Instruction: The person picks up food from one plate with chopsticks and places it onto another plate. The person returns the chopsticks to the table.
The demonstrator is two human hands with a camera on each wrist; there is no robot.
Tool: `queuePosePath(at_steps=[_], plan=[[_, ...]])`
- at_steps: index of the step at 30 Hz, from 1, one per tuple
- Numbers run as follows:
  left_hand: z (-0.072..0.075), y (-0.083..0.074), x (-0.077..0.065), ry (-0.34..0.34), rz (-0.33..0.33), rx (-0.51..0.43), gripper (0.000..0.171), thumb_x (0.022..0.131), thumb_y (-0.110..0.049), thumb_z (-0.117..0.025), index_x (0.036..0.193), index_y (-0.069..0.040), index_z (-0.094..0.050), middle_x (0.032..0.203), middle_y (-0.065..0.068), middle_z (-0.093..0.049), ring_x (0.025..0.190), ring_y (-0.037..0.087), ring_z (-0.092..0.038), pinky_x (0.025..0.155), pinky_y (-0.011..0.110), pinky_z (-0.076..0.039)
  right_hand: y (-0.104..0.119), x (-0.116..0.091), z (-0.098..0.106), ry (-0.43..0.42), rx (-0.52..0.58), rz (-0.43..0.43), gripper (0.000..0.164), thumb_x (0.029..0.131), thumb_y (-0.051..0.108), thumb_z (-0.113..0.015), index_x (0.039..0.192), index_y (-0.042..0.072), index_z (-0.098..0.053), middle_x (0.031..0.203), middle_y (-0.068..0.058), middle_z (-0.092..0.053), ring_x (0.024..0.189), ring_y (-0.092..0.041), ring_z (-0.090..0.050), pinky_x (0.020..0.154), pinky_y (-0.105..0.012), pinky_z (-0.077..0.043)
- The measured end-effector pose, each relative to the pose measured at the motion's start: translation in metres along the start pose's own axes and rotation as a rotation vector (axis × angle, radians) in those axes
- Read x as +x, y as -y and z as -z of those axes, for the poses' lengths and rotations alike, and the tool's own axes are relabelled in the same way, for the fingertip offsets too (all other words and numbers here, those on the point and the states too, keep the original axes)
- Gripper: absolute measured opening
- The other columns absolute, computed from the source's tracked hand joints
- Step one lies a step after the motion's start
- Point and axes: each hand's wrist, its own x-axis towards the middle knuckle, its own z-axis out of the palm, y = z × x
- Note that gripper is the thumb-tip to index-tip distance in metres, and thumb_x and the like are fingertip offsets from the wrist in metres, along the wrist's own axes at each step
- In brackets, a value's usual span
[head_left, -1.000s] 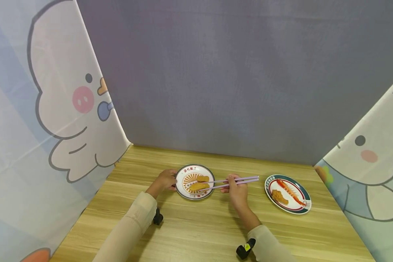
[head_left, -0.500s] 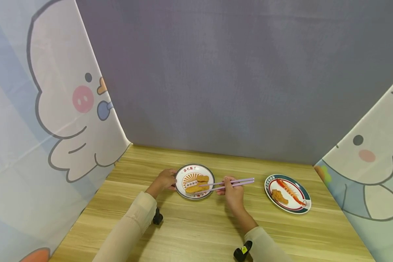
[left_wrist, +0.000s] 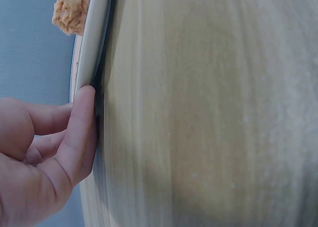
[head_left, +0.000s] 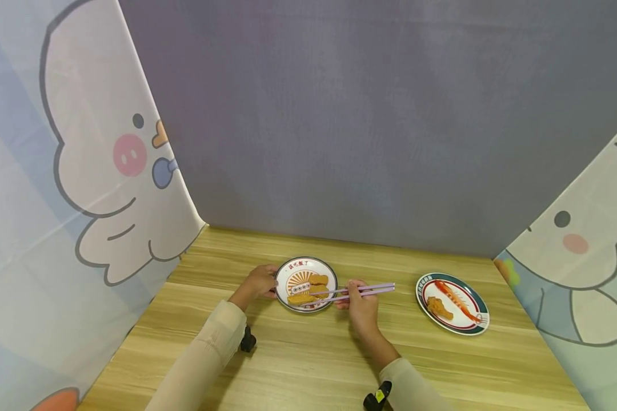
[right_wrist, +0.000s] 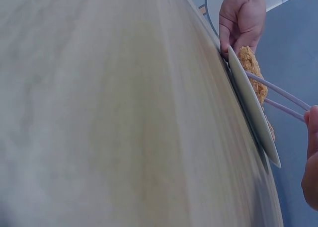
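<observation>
My left hand (head_left: 261, 281) pinches the left rim of a white plate (head_left: 313, 264) with a sunburst print. The left wrist view shows the hand's fingers at the rim, close to the wooden table. A few golden fried chicken pieces lie on the plate. A pair of pale purple chopsticks (head_left: 380, 289) is held in my right hand (head_left: 364, 311), just right of the plate. The chopstick tips reach across the plate to the front fried chicken piece (head_left: 300, 299). Another fried chicken piece (head_left: 317, 279) lies behind it, and a third (head_left: 319, 290) sits partly behind the chopsticks.
To the right stands a green-rimmed plate (head_left: 424, 281) with a red shrimp (head_left: 457, 299) and a fried chicken piece (head_left: 439, 308) on it. A grey backdrop (head_left: 339, 125) rises behind the wooden table (head_left: 308, 359), with cartoon-printed sheets at both sides.
My right hand and the chopsticks have moved left. The front chicken piece has shifted left across the plate, exposing a third piece. My left hand stays at the rim.
</observation>
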Motion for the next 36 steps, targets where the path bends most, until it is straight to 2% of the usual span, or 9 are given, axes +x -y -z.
queuePosePath(at_steps=[4,10,16,19,27,36], plan=[[0.0,-0.001,0.0,0.0,0.006,0.001,0.053,0.096,0.006,-0.056,0.148,0.001,-0.047,0.126,0.027,-0.062,0.08,0.023,-0.067,0.066,0.028,-0.066,0.0,-0.001,-0.001,0.004,0.024,-0.011,0.033,0.105,0.011,-0.053,0.104,-0.022,-0.053,0.081,-0.031,-0.065,0.052,-0.017,-0.069,0.047,-0.031,-0.063],[0.001,-0.002,0.0,-0.004,0.003,0.008,0.052,0.097,0.006,-0.056,0.148,0.001,-0.048,0.122,0.025,-0.063,0.08,0.022,-0.066,0.065,0.028,-0.066,-0.002,-0.002,-0.002,-0.001,0.038,0.014,0.038,0.105,0.013,-0.054,0.106,-0.024,-0.053,0.082,-0.024,-0.068,0.054,-0.015,-0.071,0.048,-0.032,-0.063],[0.0,-0.001,0.0,-0.012,0.001,0.007,0.052,0.096,0.007,-0.055,0.147,0.001,-0.048,0.118,0.024,-0.064,0.078,0.021,-0.066,0.064,0.027,-0.066,0.002,-0.002,-0.001,0.003,0.085,-0.006,0.035,0.104,0.01,-0.052,0.107,-0.025,-0.051,0.087,-0.036,-0.063,0.053,-0.018,-0.071,0.045,-0.031,-0.062],[0.0,-0.001,0.001,-0.016,0.003,0.004,0.052,0.096,0.007,-0.056,0.147,0.001,-0.048,0.12,0.024,-0.063,0.078,0.021,-0.066,0.064,0.027,-0.066,0.005,-0.002,0.001,-0.005,0.084,-0.02,0.033,0.103,0.008,-0.051,0.107,-0.025,-0.051,0.088,-0.036,-0.063,0.054,-0.022,-0.072,0.044,-0.031,-0.062],[0.0,0.0,0.001,-0.014,-0.005,0.012,0.053,0.096,0.006,-0.056,0.148,0.001,-0.048,0.122,0.025,-0.062,0.08,0.022,-0.067,0.065,0.027,-0.066,0.013,-0.001,0.008,-0.008,0.072,-0.042,0.03,0.105,0.01,-0.051,0.106,-0.02,-0.053,0.085,-0.022,-0.067,0.055,-0.021,-0.072,0.044,-0.03,-0.061],[-0.001,0.001,0.001,-0.006,0.001,0.012,0.056,0.096,0.005,-0.056,0.15,0.002,-0.043,0.132,0.029,-0.058,0.082,0.022,-0.067,0.066,0.026,-0.066,0.021,0.0,0.019,-0.026,0.067,-0.04,0.027,0.106,0.012,-0.052,0.102,-0.015,-0.056,0.087,-0.019,-0.07,0.058,-0.024,-0.073,0.044,-0.029,-0.061]])
